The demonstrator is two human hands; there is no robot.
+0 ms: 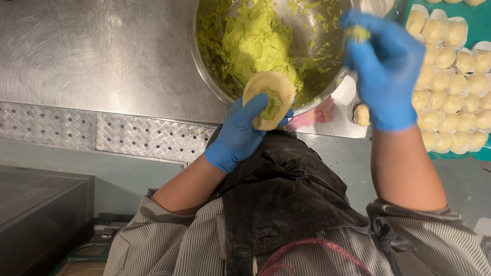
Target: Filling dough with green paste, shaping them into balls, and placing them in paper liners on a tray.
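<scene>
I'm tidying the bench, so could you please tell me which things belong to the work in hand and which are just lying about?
In use:
- left hand holding dough disc
- right hand pinching green filling
- steel bowl of filling
- tray of finished balls

Lying about:
- pink cloth
- empty paper cup
- dark box

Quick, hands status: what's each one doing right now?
Left hand: closed around a flat dough round with green filling on it.
Right hand: pinching green filling.

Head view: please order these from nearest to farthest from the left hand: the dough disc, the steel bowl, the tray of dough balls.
1. Dough disc: lying in the left hand.
2. Steel bowl: just above the hand, at the counter's middle.
3. Tray of dough balls: far right, beyond the right hand.
</scene>
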